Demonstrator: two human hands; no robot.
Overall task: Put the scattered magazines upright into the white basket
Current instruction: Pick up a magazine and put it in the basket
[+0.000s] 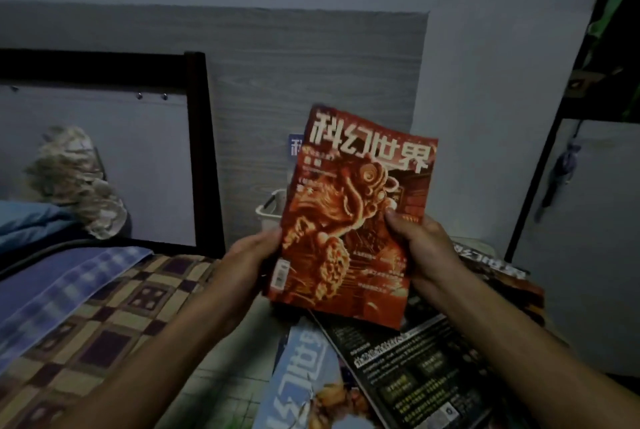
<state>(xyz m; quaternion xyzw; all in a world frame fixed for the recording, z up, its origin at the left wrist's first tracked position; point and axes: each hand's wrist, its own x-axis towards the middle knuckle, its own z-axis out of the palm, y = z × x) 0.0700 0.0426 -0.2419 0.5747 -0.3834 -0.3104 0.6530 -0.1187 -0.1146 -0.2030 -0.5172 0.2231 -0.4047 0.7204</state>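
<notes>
Held up in both hands: a red magazine (353,217) with large pale title characters and an orange creature on the cover, upright and tilted slightly right. Left hand (251,262) clamped on the left edge near the lower corner, fingers behind the cover. Right hand (420,245) gripping the right edge, thumb pressed on the front. Directly behind the red magazine, partly hidden by it, the white basket (270,209), only its left rim and handle showing, with a blue-and-white magazine (295,146) standing upright in it. Below the hands, scattered flat and overlapping: a pale blue magazine (304,366) at lower centre, a dark magazine (415,373) with blocks of small print beside it, and another magazine (495,266) under the right wrist, mostly covered. On the left, a bed (104,318) with a checkered brown and purple cover, a blue plaid cloth (65,290), a black frame (204,151). Behind, a grey wood-grain panel (311,58) against the wall. Dim lighting, soft blur throughout.
</notes>
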